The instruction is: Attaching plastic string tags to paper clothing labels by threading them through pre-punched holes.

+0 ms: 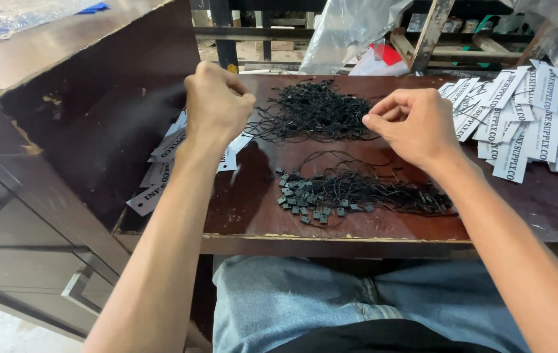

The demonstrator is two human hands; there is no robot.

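Note:
My left hand (217, 104) is raised in a closed fist over the left part of a dark wooden table (383, 225), above a pile of white paper tags (161, 167). Whether it holds a tag or a string is hidden by the fingers. My right hand (413, 124) hovers at the centre right, thumb and forefinger pinched together, apparently on a thin black string. Under it lies a loose heap of black strings (315, 111). Nearer to me a second bunch of black strings with small square black seals (351, 193) lies spread out.
A large pile of white printed tags (527, 117) covers the table's right end. A dark wooden cabinet with drawers (50, 163) stands close at the left. Clear plastic bags (351, 29) and wooden frames (436, 39) sit behind the table. My jeans-clad lap (331, 301) is below the table's edge.

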